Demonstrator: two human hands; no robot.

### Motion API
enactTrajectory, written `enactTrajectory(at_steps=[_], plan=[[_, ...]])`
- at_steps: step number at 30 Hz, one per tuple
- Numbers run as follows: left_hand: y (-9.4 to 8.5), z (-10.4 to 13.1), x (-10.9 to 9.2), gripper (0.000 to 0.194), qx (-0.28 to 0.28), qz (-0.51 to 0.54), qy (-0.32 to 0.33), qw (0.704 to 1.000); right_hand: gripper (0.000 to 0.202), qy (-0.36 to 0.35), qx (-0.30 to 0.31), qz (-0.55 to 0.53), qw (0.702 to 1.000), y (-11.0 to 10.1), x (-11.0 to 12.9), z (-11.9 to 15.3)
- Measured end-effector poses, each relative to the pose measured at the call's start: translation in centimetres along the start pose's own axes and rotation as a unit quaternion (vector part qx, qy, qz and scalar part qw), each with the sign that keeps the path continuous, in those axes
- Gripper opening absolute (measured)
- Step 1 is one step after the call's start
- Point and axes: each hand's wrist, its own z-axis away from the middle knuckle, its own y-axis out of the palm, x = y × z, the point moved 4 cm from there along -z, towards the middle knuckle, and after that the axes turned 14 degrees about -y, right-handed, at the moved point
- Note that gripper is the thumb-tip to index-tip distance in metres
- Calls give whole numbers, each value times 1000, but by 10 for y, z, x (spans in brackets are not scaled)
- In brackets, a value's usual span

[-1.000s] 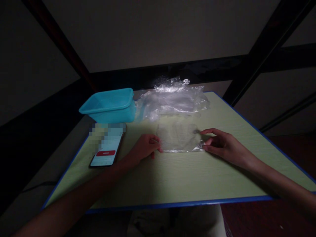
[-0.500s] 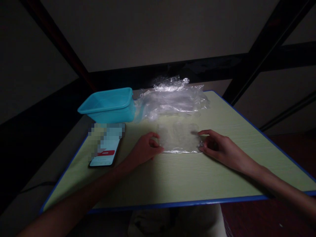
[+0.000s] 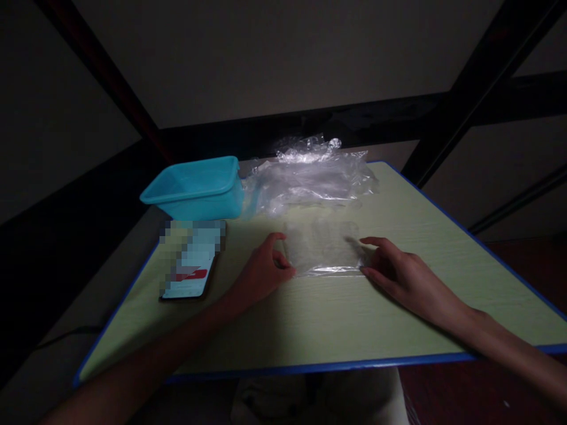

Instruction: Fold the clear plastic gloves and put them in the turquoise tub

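A flat, clear plastic bag (image 3: 325, 248) lies on the table between my hands, with a shiny folded strip along its near edge. At its left side is my left hand (image 3: 266, 262), the thumb at the near corner and the index finger farther up the edge, spaced apart. My right hand (image 3: 398, 274) mirrors this on the other side: thumb by the near right corner, index finger stretched toward the right edge. Both hands are open, touching or nearly touching the bag's sides. My other fingers are partly hidden.
A heap of crumpled clear plastic bags (image 3: 310, 177) sits at the back of the table (image 3: 336, 324). Left of it stands a turquoise plastic basket (image 3: 199, 206). A phone (image 3: 190, 265) with a lit screen lies before the basket. Blue edging borders the table.
The bag's near edge looks straighter and flatter. My right hand has shifted slightly right, its index finger a little farther from the bag. The left hand is almost unchanged.
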Motion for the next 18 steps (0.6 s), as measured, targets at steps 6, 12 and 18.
enactTrajectory(at_steps=[6, 12, 18], plan=[[1, 1, 1, 58, -13, -20, 34, 999, 39, 8, 10, 19, 1000, -2, 0, 4], [2, 2, 3, 57, -29, -36, 54, 997, 37, -1, 10, 18, 1000, -2, -3, 7], [1, 4, 5, 54, -44, -41, 88, 994, 32, -6, -3, 21, 1000, -7, -4, 12]])
